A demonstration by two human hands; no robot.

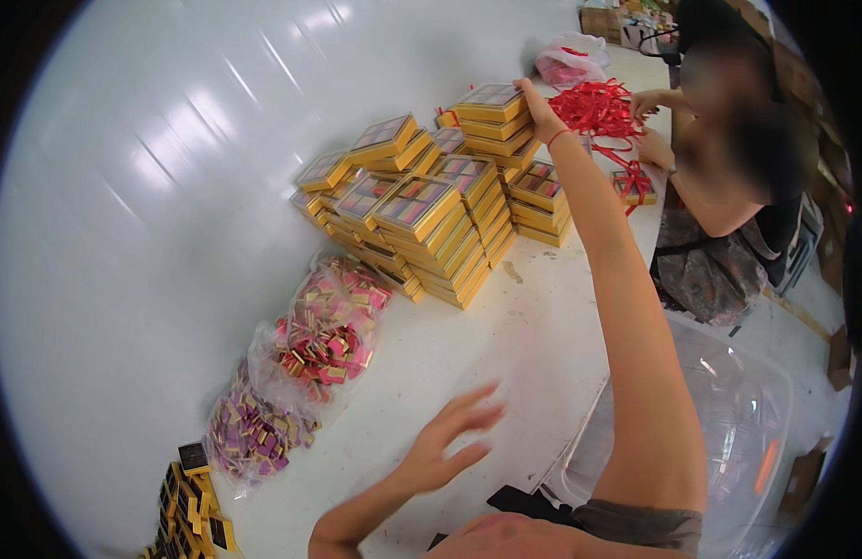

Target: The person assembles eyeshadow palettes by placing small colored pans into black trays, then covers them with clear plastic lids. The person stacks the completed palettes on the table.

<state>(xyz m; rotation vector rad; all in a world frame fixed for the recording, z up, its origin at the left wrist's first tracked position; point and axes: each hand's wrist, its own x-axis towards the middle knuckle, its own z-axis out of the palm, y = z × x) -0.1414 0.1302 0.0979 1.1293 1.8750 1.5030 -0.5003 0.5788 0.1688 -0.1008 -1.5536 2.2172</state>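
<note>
My right arm reaches far across the white table. My right hand (540, 113) closes round the right edge of a gold gift box (492, 94) with a clear lid, on top of a stack at the back. My left hand (457, 436) is above the near part of the table, fingers spread, slightly blurred, with nothing in it. Between the hands and the wall stand several stacks of similar gold boxes (418, 201), with pink and purple pieces showing through their lids. The underside of the held box is hidden, so I cannot tell whether it rests fully on the stack.
Clear bags of small red-pink pieces (342, 326) and purple pieces (261, 430) lie at the left. Dark-topped gold boxes (191, 508) are heaped at lower left. Beyond my right arm, a co-worker (729, 177) sits by red ribbons (594, 107) and a ribboned box (633, 189). A clear plastic bin (729, 410) stands right.
</note>
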